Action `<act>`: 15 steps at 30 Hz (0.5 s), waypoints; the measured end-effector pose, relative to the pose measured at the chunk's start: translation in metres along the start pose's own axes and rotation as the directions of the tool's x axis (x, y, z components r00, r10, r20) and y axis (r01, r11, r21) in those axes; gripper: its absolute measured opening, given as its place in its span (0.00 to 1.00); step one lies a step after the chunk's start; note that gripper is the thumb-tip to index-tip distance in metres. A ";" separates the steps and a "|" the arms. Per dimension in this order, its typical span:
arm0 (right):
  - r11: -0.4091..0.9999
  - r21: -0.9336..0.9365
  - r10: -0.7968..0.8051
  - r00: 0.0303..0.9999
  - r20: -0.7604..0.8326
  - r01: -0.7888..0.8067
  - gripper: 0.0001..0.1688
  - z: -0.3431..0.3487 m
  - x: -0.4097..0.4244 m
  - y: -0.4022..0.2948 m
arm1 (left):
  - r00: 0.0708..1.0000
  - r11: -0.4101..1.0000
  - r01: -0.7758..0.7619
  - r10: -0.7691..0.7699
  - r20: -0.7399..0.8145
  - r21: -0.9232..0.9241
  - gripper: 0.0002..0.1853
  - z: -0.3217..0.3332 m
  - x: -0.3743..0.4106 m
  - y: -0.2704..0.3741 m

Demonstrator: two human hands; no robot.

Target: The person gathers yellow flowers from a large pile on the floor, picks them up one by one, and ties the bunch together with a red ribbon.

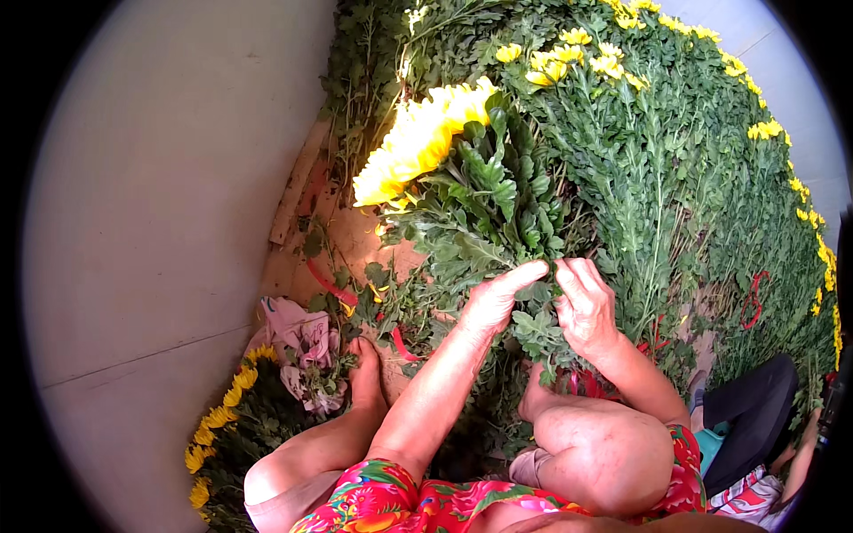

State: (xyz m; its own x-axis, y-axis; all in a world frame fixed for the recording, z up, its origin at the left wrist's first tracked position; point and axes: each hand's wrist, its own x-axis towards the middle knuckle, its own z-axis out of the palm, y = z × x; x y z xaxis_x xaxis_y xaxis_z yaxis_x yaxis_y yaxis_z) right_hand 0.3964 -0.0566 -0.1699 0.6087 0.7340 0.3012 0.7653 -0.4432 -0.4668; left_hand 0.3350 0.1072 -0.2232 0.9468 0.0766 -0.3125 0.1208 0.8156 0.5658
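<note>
A bunch of yellow chrysanthemums with dark green leaves is held in front of me, its flower heads pointing to the upper left. My left hand is closed around the stems, with the thumb along the top. Close beside that thumb, my right hand has its curled fingers pinched at the same stems. What lies between its fingertips is too small to make out. The lower leaves hang down between my wrists.
A large heap of cut chrysanthemum stems fills the right side. At lower left are more yellow flowers and a crumpled pink cloth. Red ribbon and loose leaves litter the brown floor covering. Another person's dark-clad leg is at right.
</note>
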 end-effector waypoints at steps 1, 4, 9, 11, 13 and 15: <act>0.997 -0.070 -0.021 1.000 -0.007 0.020 0.30 -0.003 -0.002 -0.003 | 0.998 1.000 0.029 -0.029 -0.047 -0.007 0.22 0.006 0.000 -0.001; 0.970 -0.221 -0.102 0.995 0.006 0.101 0.31 -0.019 -0.007 -0.013 | 0.979 0.998 0.061 -0.053 -0.197 0.033 0.23 0.028 -0.003 0.000; 0.973 0.232 0.031 0.991 -0.132 0.000 0.28 -0.060 -0.036 0.023 | 0.856 0.963 -0.157 0.244 -0.455 0.221 0.18 0.090 -0.049 0.056; 0.995 0.096 -0.006 0.999 0.048 0.001 0.25 -0.058 -0.058 0.058 | 0.810 0.898 -0.309 0.421 -0.409 0.313 0.18 0.082 -0.080 0.106; 0.992 -0.116 0.075 0.972 0.221 -0.050 0.20 -0.050 -0.107 0.102 | 0.805 0.836 -0.437 0.528 -0.269 0.332 0.16 0.096 -0.109 0.153; 0.915 -0.402 0.170 0.939 0.297 -0.038 0.18 -0.044 -0.156 0.129 | 0.701 0.650 -0.604 0.709 -0.080 0.461 0.15 0.145 -0.160 0.195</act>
State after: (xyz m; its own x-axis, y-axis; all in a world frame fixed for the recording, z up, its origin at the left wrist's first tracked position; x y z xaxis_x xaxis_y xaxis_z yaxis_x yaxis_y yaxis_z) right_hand 0.4090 -0.2511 -0.2401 0.6399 0.7672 -0.0437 0.7609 -0.6405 -0.1038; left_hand 0.2499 0.1708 0.0479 0.7253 0.6778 0.1205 -0.3557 0.2191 0.9085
